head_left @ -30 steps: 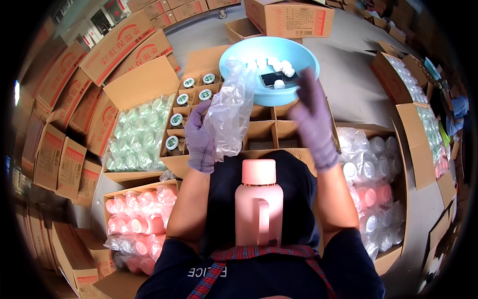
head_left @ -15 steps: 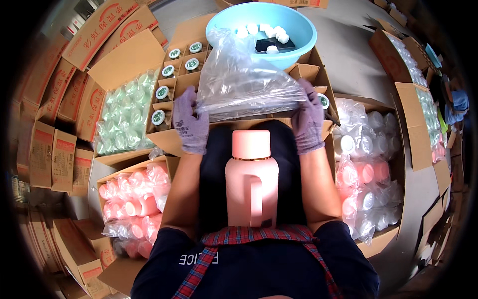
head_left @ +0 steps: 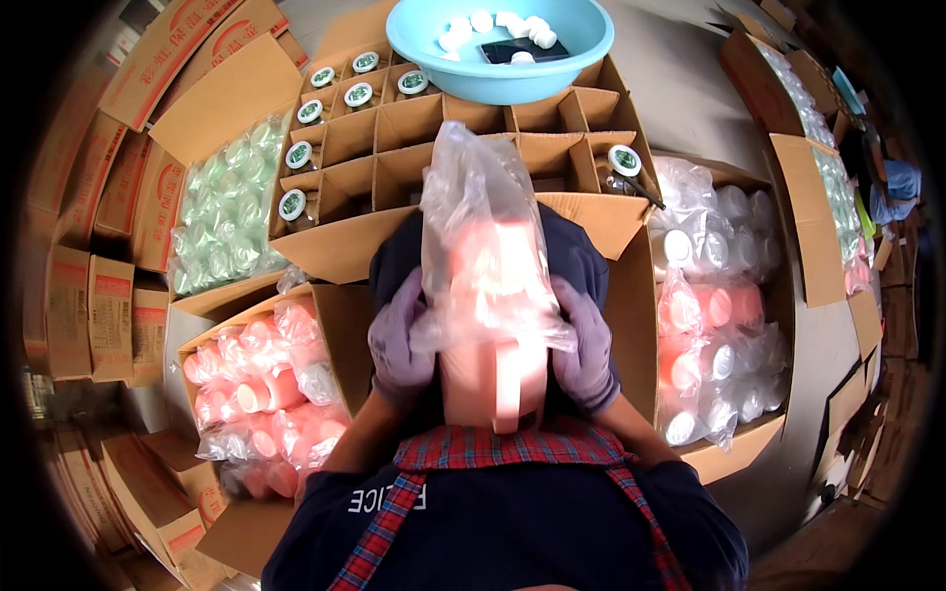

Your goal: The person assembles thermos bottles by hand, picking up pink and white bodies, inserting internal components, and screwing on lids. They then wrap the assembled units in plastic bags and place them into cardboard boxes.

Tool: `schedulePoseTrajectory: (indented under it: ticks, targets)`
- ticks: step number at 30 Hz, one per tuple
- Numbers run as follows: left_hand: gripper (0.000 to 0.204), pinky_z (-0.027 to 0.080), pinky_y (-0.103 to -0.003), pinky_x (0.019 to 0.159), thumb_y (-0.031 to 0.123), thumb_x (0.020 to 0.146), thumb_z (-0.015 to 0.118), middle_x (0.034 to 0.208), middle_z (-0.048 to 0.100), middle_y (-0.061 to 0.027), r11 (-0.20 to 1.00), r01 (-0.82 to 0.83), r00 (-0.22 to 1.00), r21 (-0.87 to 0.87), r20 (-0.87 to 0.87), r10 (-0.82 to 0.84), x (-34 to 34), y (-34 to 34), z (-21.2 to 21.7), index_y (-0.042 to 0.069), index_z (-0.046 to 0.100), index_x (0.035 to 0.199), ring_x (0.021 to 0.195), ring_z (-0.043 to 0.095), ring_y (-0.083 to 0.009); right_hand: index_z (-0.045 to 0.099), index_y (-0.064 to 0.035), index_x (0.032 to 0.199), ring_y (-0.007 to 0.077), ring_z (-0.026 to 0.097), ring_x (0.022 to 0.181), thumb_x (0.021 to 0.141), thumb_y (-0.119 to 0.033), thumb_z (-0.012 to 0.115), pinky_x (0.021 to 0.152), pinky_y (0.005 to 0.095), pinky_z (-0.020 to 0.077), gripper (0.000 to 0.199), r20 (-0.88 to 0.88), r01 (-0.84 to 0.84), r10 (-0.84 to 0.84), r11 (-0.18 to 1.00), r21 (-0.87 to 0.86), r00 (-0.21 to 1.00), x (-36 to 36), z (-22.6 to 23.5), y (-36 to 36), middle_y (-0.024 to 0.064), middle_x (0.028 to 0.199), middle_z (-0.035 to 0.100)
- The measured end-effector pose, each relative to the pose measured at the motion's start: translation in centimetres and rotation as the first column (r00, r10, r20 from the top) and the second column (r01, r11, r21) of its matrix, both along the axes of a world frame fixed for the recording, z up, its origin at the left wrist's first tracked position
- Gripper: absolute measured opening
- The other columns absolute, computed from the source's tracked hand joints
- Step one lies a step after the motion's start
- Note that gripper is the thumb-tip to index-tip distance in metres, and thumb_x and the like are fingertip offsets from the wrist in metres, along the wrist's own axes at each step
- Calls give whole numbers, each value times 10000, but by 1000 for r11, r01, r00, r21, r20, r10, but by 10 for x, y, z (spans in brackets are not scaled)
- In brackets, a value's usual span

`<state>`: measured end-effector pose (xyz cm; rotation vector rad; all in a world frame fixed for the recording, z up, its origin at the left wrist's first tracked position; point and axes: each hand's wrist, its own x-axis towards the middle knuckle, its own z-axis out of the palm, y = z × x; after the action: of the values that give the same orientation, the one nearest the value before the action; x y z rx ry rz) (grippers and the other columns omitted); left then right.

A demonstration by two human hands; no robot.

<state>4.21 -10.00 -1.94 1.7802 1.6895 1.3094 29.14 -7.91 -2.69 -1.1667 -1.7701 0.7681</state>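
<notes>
A pink jug-like bottle with a handle stands in my lap against the plaid apron. Over its cap and upper body hangs a clear plastic bag, its open edge level with the top of the handle. My left hand, in a purple glove, grips the bag's edge on the left. On the other side my right hand, gloved the same way, pinches the edge beside the bottle. The bottle's lower part shows bare beneath the bag.
Ahead is a divided carton with several green-topped glass bottles. On its far side sits a blue basin holding white caps and a dark flat object. Cartons of bagged pink bottles and of bagged pink and white bottles flank me.
Both hands have come down toward me with the bag, which was stretched flat over the divided carton. It now covers the upper part of the pink bottle.
</notes>
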Motion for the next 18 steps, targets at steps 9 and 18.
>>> schedulePoseTrajectory:
  ticks: [9,18]
  targets:
    - [496,555,-470,788,66,718,718,1075,627,-227,851,-7,906,525,-357,228,7,-30,27,-36,649,1199,886,631,-404,677,-28,1127,321,669,871,812,-55,695,701,378,551,317,18,-24,18,908,417,1000,-4,28,-13,136,1024,650]
    - [276,541,-436,914,136,884,734,1139,693,-165,475,782,597,-404,267,-756,-55,-94,24,32,734,1140,1028,689,-320,694,-105,1167,308,681,1028,865,-94,642,862,402,561,306,296,-736,770,633,-241,565,58,42,-27,139,1141,680]
